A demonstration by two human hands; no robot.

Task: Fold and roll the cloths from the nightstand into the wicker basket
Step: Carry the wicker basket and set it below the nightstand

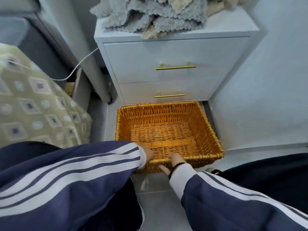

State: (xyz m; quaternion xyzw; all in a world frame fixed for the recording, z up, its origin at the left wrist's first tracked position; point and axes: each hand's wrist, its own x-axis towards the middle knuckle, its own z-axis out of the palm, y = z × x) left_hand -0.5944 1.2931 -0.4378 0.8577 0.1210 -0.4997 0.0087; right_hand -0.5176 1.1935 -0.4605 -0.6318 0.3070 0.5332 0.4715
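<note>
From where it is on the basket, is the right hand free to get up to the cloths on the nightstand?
Probably yes. The right hand grips the wicker basket at its near rim; nothing stands between it and the cloths atop the nightstand. It must let go first.

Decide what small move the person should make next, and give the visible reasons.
Probably let go of the wicker basket and reach up for a cloth. The basket holds nothing and sits on the floor against the nightstand, both hands, left hand and right hand, are at its near rim, and the cloths lie unfolded in a heap on top.
</note>
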